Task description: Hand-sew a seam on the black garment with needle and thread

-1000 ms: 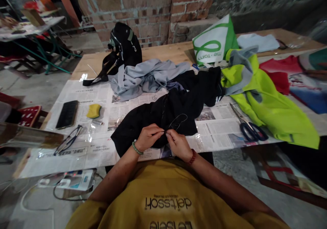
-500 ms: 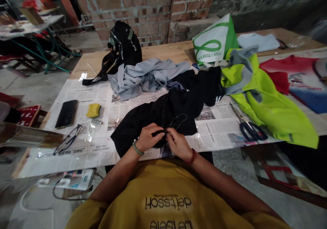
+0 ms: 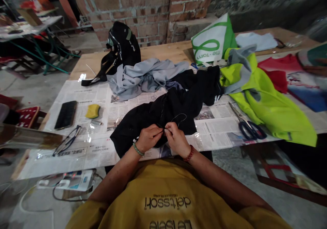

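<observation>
Head view: both hands are positioned at the lower centre of the frame, at the near part of the black garment [image 3: 176,103]. The garment lies on the newspaper [image 3: 214,130] and extends from the lower centre toward the upper right.

Finger state: the left hand [image 3: 149,136] pinches a fold of the garment between thumb and index finger, remaining fingers held together. The right hand [image 3: 177,138] meets it at the same fold, thumb and index finger pressed together on the cloth. Whether the right fingertips also grip the thread [image 3: 182,114] cannot be determined at this size.

Change over the last half second: the fingertips have drawn closer together, and the dark fold that showed along the left thumb is now mostly covered. The right fingertips sit slightly higher. The thread forms a slack loop over the garment, just beyond the right hand.

Assessment: the cloth appears secured from both sides at one small spot. The work is probably at a fine, two-handed stage, with thread not yet pulled tight.

Surroundings: the scissors [image 3: 243,118] at centre right, and the phone [image 3: 65,115] and sponge [image 3: 92,111] at centre left, have not been disturbed. At the right edge, a blurred green shape [image 3: 318,57] again covers part of the red and blue shirt [image 3: 296,81]; its identity cannot be told.
</observation>
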Demonstrator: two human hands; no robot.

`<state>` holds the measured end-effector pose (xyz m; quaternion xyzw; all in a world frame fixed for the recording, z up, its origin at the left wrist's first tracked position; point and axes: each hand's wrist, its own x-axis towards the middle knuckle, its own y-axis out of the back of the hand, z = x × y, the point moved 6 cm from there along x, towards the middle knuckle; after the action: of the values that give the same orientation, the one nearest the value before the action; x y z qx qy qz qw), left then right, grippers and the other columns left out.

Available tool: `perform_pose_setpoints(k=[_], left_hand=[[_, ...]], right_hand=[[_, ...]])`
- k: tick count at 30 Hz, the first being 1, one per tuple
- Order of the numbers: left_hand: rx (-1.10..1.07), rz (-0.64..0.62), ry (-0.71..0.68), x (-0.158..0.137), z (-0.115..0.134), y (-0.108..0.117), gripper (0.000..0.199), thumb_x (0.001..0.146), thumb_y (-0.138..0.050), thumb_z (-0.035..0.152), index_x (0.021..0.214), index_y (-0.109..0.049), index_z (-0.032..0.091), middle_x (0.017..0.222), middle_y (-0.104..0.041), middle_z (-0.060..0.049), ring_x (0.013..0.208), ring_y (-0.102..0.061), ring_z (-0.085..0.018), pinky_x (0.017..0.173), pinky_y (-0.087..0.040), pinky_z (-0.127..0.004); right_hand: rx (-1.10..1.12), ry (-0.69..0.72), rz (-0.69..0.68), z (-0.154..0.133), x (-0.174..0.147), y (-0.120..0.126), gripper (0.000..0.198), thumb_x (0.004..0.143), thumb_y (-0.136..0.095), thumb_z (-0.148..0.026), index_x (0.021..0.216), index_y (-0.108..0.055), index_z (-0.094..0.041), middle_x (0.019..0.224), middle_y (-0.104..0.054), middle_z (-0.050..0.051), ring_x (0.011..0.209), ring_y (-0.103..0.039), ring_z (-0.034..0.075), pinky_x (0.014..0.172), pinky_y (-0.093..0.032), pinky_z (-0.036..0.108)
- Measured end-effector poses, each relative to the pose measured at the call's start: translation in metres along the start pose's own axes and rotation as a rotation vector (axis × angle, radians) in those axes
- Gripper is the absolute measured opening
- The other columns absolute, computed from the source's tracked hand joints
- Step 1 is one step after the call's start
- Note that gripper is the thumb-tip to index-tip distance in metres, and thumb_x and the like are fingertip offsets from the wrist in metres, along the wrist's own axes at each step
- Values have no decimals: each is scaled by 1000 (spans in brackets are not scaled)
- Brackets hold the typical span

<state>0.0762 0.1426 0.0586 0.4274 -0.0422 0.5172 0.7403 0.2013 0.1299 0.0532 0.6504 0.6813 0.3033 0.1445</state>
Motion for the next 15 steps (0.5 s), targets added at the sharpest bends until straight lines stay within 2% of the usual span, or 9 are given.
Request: perform_pose_setpoints(k=[6,9,12,15], left_hand=[[9,76,20,1,1,3,19,86,-52,17,94,-69,16,79,-66,-5,70,-61,-11,63,-52,-21],[23,105,-5,1,4,5,19,85,-53,16,96,-69,16,79,-67,-5,71,-62,-11,64,-53,-21],[67,130,-59,1,9,8,19,85,-54,15,96,-69,16,79,-67,-6,70,-63,-11,64,-53,-21],[130,144,-110,1,14,9,18,84,-54,14,94,-69,15,78,-68,-6,69,-63,-11,62,-53,-20]], right_hand=[[32,-4,-85,-6,-2,13,11,84,-51,-25,94,-50,-21,66,-63,-1,54,-58,13,52,-41,23],[12,0,98,-8,0,43,11,84,-52,-28,93,-54,-21,74,-64,2,58,-58,12,56,-44,24],[-67,78,320,-14,7,72,13,86,-50,-26,94,-58,-21,84,-63,5,72,-59,15,67,-47,28],[-87,171,295,-21,22,74,17,87,-47,-22,97,-61,-21,92,-64,6,86,-59,18,77,-46,31]])
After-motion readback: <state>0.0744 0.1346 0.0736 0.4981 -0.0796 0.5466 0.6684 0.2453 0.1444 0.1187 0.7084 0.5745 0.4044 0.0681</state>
